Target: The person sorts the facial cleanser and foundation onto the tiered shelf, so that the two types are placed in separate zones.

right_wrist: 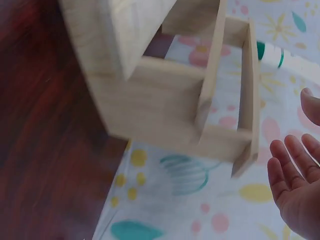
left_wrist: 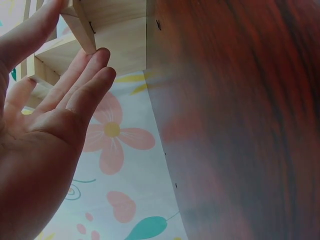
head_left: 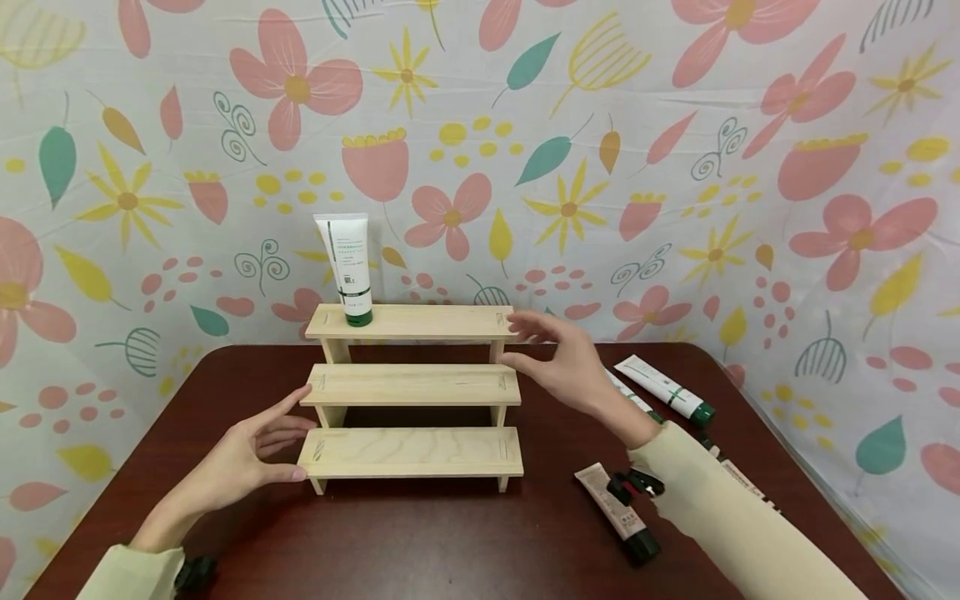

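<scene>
Left hand (head_left: pixel 232 458): fingers extended, thumb apart, at left end of rack (head_left: pixel 414 385). Right hand (head_left: pixel 562 362): thumb and fingers parted, nothing held. Done: white tube (head_left: pixel 348 262) upright on top step (head_left: pixel 450 320). Remaining, presumably: tubes (head_left: pixel 663 387) lying on table (head_left: pixel 465 542), seen only in head view. Right wrist view shows fingers clear of rack.

here's your table (head_left: pixel 420 542), dark red-brown and shiny, far corners rounded! behind the table you get a pale backdrop (head_left: pixel 465 87), pink flowers (head_left: pixel 296 87) and yellow starbursts (head_left: pixel 568 208) scattered across it! left of the table, you've a big pink bloom (head_left: pixel 13 296); right of the table, a teal leaf (head_left: pixel 879 454)!
</scene>
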Demonstrator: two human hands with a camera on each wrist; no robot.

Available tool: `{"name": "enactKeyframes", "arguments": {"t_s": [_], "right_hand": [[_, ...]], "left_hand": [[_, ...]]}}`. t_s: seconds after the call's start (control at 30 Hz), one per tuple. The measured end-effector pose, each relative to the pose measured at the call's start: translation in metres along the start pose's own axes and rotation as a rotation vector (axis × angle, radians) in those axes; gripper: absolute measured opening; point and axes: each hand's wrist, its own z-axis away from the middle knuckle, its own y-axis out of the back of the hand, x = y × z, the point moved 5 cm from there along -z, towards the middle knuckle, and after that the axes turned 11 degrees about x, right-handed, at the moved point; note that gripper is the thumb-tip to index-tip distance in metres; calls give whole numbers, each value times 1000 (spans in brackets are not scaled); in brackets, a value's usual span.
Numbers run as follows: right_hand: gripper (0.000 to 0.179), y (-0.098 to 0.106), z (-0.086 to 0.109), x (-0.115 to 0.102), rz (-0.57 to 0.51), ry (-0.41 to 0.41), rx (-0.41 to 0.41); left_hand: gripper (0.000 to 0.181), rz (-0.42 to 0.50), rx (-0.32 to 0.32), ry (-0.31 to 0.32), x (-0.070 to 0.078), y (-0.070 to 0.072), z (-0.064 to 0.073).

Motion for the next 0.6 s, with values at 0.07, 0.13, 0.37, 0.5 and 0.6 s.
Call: {"name": "enactKeyframes", "arguments": {"t_s": [0.07, 0.13, 0.37, 0.5, 0.6], "right_hand": [[51, 13, 8, 9, 22, -36, 4], [51, 24, 16, 18, 47, -73, 7], [51, 52, 38, 44, 135, -115, 15], [47, 63, 49, 53, 145, -121, 31], [46, 71, 57, 60, 141, -146, 45]], "left_hand": [[108, 1, -3, -3, 0, -1, -1], [108, -4, -2, -8, 0, -1, -1], [109, 5, 0, -2, 0, -1, -1], [109, 4, 0, 3, 0, -1, -1], [109, 1, -1, 4, 0, -1, -1]]}}
